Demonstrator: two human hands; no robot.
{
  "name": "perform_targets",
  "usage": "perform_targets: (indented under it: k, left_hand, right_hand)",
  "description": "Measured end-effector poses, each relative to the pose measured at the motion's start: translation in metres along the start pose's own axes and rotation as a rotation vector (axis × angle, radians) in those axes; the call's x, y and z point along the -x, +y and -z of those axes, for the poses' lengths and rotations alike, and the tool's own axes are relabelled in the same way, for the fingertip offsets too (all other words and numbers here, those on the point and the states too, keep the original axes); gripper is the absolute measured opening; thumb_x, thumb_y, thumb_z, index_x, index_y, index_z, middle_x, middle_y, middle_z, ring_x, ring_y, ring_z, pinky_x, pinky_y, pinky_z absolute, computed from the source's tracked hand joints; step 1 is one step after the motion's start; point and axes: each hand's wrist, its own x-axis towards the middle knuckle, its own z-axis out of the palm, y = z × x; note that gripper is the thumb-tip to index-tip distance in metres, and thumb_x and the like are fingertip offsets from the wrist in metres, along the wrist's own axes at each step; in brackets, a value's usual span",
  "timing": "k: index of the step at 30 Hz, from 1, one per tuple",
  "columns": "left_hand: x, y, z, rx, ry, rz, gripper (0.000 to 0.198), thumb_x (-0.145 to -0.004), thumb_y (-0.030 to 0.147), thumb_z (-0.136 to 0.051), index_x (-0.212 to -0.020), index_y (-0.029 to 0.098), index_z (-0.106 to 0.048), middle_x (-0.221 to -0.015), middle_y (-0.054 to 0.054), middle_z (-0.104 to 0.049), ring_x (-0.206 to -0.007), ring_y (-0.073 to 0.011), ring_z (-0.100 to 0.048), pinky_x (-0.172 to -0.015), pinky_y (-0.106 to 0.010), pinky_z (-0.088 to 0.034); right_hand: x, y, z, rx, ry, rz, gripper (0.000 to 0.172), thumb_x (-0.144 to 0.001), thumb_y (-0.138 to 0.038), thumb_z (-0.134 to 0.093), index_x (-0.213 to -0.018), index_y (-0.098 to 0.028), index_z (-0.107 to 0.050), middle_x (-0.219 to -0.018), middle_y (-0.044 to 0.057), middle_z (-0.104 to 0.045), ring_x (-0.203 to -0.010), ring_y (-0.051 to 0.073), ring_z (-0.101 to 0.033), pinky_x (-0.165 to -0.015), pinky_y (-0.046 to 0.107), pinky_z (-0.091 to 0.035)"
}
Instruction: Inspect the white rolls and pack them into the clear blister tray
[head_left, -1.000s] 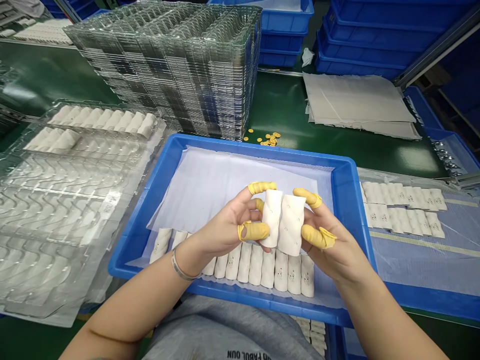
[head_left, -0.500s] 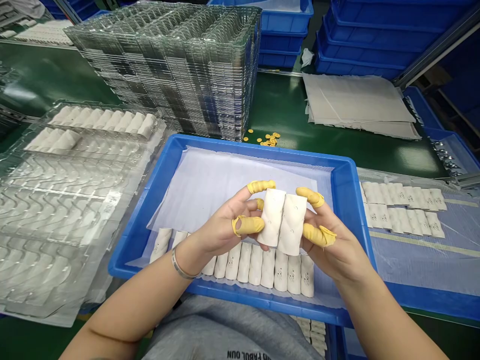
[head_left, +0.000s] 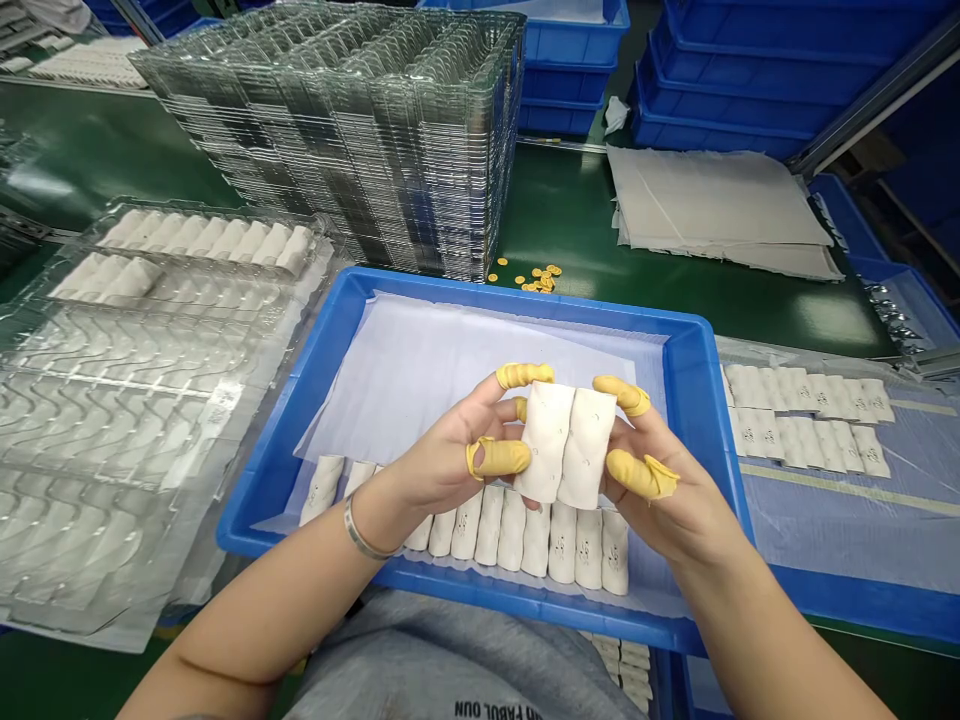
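Two white, wavy-sided flat pieces are held side by side above a blue tray [head_left: 694,400]. My left hand [head_left: 457,440], with yellow finger cots on its fingertips, is closed on the left white piece [head_left: 547,440]. My right hand [head_left: 652,470], also in yellow finger cots, grips the right white piece [head_left: 586,445] along its outer edge. The long edges of the two pieces meet or nearly meet. Below them, a row of similar white pieces [head_left: 512,530] lies on the tray's paper lining, some with dark marks. My left hand and wrist hide part of that row.
Clear plastic trays [head_left: 135,400] stand at the left, partly filled with white pieces. Behind is a tall stack of clear trays [head_left: 360,150], with yellow finger cots [head_left: 541,280] beside it. Paper sheets [head_left: 720,205] lie back right. More marked pieces [head_left: 810,415] sit at the right.
The two held pieces have turned slightly, showing their faces more squarely. Both hands stay almost in place, and the tray and its row have not moved.
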Motion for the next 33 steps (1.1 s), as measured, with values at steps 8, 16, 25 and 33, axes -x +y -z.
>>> perform_targets:
  k: [8, 16, 25, 33]
  left_hand:
    - [0.0001, -0.0012, -0.0003, 0.001, 0.005, 0.038, 0.056, -0.093, 0.023, -0.076, -0.143, 0.040, -0.057, -0.110, 0.000, -0.067, -0.080, -0.0128, -0.072, -0.065, -0.025, -0.066]
    - [0.0001, -0.0037, 0.0009, -0.058, 0.009, 0.006, 0.052, -0.094, 0.024, -0.077, -0.141, 0.040, -0.059, -0.111, -0.001, -0.066, -0.087, -0.0133, -0.070, -0.068, -0.023, -0.066]
    - [-0.0006, -0.0069, 0.0027, -0.086, 0.013, -0.017, 0.060, -0.090, 0.029, -0.082, -0.144, 0.037, -0.056, -0.111, -0.002, -0.064, -0.081, -0.0131, -0.071, -0.063, -0.023, -0.066]
    - [0.0006, 0.0011, 0.0006, -0.056, 0.070, 0.012, 0.057, -0.094, 0.025, -0.077, -0.144, 0.040, -0.055, -0.110, -0.001, -0.065, -0.080, -0.0131, -0.072, -0.065, -0.025, -0.067]
  right_hand:
    - [-0.0005, 0.0012, -0.0009, -0.017, -0.028, -0.006, 0.044, -0.098, -0.037, -0.083, -0.137, -0.051, -0.068, -0.099, -0.003, -0.075, -0.080, 0.012, -0.073, -0.072, 0.019, -0.063]
    - [-0.0033, 0.0035, 0.0012, 0.042, -0.011, 0.041, 0.041, -0.099, -0.037, -0.082, -0.135, -0.051, -0.070, -0.110, -0.003, -0.077, -0.081, 0.013, -0.074, -0.072, 0.022, -0.065]
    - [-0.0007, 0.0038, -0.0012, 0.053, -0.001, 0.055, 0.048, -0.094, -0.036, -0.088, -0.136, -0.049, -0.071, -0.106, -0.002, -0.071, -0.080, 0.011, -0.069, -0.069, 0.018, -0.062]
    - [-0.0014, -0.0001, -0.0004, 0.007, -0.001, -0.002, 0.044, -0.098, -0.037, -0.083, -0.136, -0.054, -0.069, -0.104, -0.004, -0.075, -0.074, 0.011, -0.071, -0.067, 0.021, -0.064]
